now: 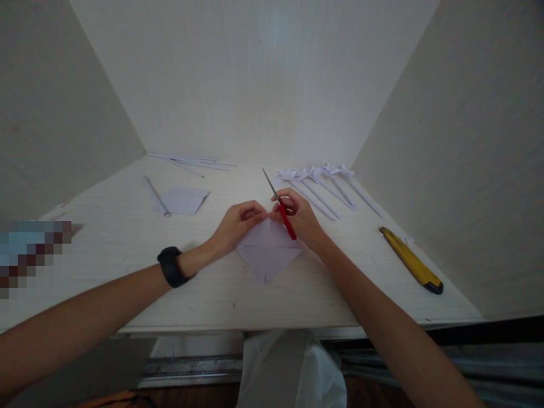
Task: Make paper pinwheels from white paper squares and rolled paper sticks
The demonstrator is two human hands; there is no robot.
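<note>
A creased square of white paper [267,252] hangs corner-down between my hands, just above the table, with short slits at its side and bottom corners. My left hand [244,221] pinches its top corner between thumb and index finger. Close beside it, my right hand [297,215] has red-handled scissors [287,220] hooked in its fingers, their blades pointing up and away to the left. The right thumb and fingertip meet near the same top corner; whether they grip the paper too is hard to see.
Several paper pinwheels on rolled sticks [323,184] lie at the back right. Thin rolled paper sticks [191,161] lie at the back left, above a paper sheet [185,200] and a single paper roll [156,195]. A yellow utility knife [410,259] rests by the right wall.
</note>
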